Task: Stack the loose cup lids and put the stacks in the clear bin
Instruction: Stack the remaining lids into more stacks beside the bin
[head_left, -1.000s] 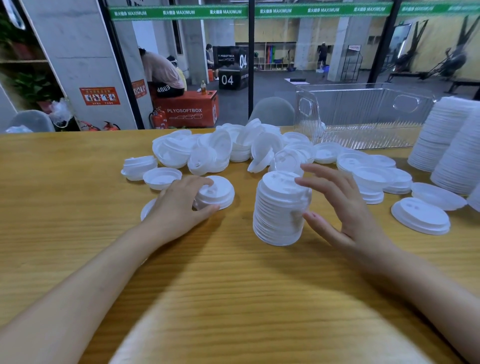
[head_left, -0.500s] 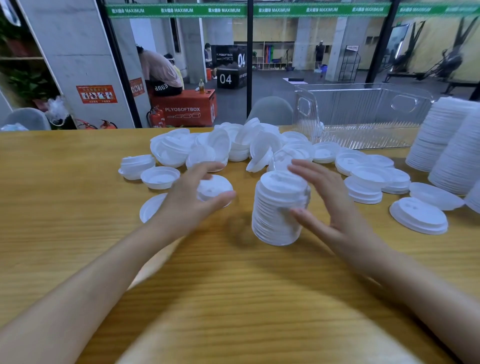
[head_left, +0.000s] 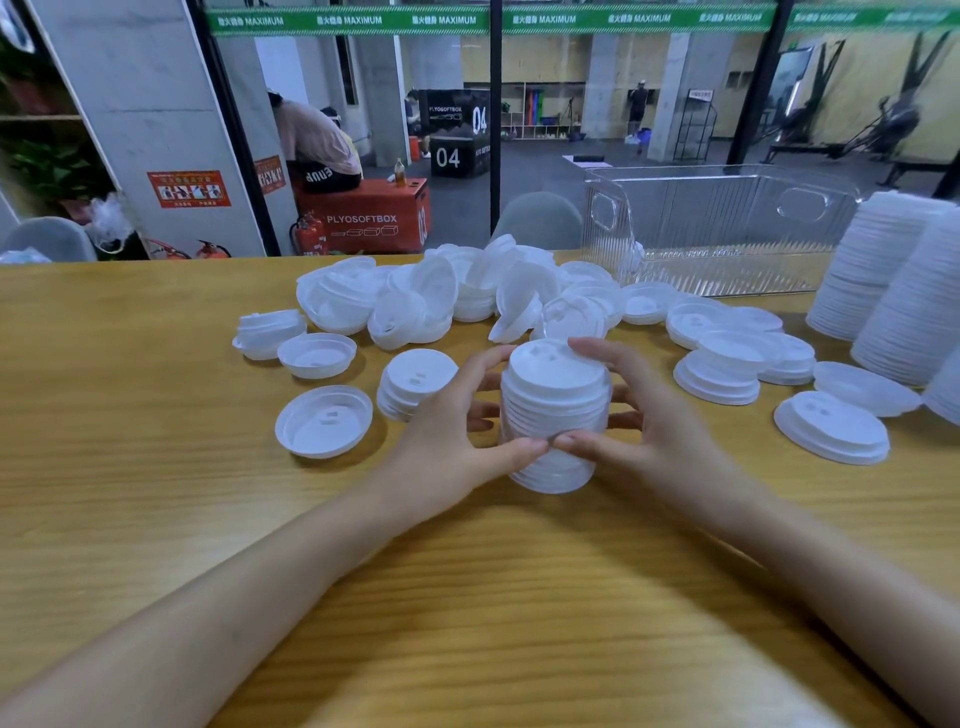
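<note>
At the centre of the table (head_left: 156, 493), directly in front of me, the stack of lids (head_left: 556, 379) stands upright on the wood. My left hand (head_left: 447, 441) and right hand (head_left: 654, 431) are curled round it from opposite sides. The thumbs meet across the near face at about mid-height and the fingers wrap the far side. Both hands are clamped on the stack.

Handling, as I judge it:
- The lids are thin white plastic, so the stack should be light.
- A single rim probably flexes, though the nested column should be stiffer than any one lid.
- Only the nesting holds the column together, and the smooth plastic is likely slippery.
- A squeeze at mid-height alone could let the lower lids slide off or the top ones tilt.
- A hard squeeze could deform the rims.

Recommended hold: palms flat along the sides over as much height as possible, or one hand under the base and one on the top lid.

The clear bin (head_left: 727, 228) sits at the far right of the table, well apart from the stack. The heap of loose lids (head_left: 467, 291) lies between them. I cannot tell through its ribbed wall what the bin holds. The tall finished stacks (head_left: 893, 280) stand just to the right of the bin.
</note>
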